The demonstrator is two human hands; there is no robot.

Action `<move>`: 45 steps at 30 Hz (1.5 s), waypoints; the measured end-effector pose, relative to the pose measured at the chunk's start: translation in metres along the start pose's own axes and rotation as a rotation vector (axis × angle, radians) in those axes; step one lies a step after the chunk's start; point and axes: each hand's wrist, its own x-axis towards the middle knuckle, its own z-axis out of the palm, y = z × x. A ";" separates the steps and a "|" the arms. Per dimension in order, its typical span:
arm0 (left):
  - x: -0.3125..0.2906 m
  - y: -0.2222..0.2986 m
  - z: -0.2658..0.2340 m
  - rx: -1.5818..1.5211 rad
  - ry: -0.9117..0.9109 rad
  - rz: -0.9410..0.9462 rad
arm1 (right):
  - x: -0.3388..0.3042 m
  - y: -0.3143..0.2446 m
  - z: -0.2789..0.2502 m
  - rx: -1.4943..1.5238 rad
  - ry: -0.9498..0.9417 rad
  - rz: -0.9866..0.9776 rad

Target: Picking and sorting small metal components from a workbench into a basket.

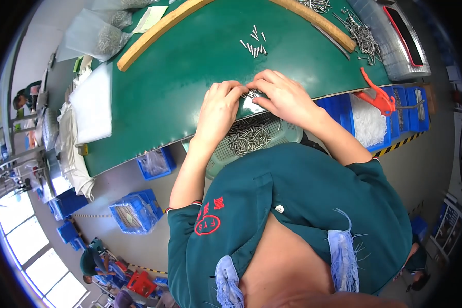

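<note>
My left hand (218, 110) and my right hand (285, 97) meet at the near edge of the green table (174, 87). Their curled fingertips close in from both sides on a small cluster of metal pins (251, 94). Part of that cluster is hidden under the fingers. Just below the hands, at the table edge, is a pale green mesh basket (295, 134) heaped with similar metal pins (249, 139). Farther up the tabletop lies a loose group of slim metal pins (255, 50).
Wooden strips (161, 32) border the far work area. Piles of metal parts (362, 38), a clear plastic box (395, 56) and a red air gun (379, 97) are at right. Blue bins (395, 115) stand under the right edge; plastic bags (95, 36) lie far left.
</note>
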 end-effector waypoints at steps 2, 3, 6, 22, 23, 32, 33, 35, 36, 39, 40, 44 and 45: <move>0.000 0.001 -0.004 0.024 -0.005 -0.012 | 0.001 0.002 0.001 -0.003 0.002 -0.005; 0.000 0.002 -0.006 0.051 -0.008 -0.023 | 0.001 0.003 0.002 -0.014 0.006 -0.016; -0.008 0.007 -0.009 0.121 -0.010 -0.129 | 0.000 0.003 0.004 -0.030 0.008 -0.028; -0.012 0.024 -0.005 0.132 -0.009 -0.294 | 0.000 -0.002 0.001 -0.022 -0.049 -0.038; -0.014 0.024 -0.005 0.132 -0.008 -0.294 | 0.001 -0.002 0.000 -0.023 -0.049 -0.039; -0.019 0.025 0.000 0.073 0.049 -0.297 | 0.003 -0.004 0.002 -0.044 -0.009 -0.028; -0.020 0.025 0.000 0.066 0.052 -0.301 | 0.005 -0.005 0.002 -0.060 -0.002 -0.044; -0.022 0.025 0.000 0.060 0.055 -0.305 | 0.008 -0.006 0.004 -0.077 0.004 -0.061; -0.023 0.025 -0.001 0.037 0.065 -0.290 | 0.009 -0.006 0.006 -0.113 0.020 -0.080; -0.027 0.037 -0.013 -0.217 0.022 -0.407 | 0.008 -0.002 0.010 -0.160 0.057 -0.099; -0.031 0.043 -0.019 -0.444 -0.027 -0.544 | 0.008 -0.002 0.010 -0.165 0.075 -0.110; -0.057 0.031 -0.005 -1.336 -0.292 -0.753 | 0.003 0.002 0.004 -0.164 0.054 -0.138; -0.057 0.032 0.001 -1.534 -0.258 -0.852 | 0.002 0.003 0.003 -0.168 0.033 -0.156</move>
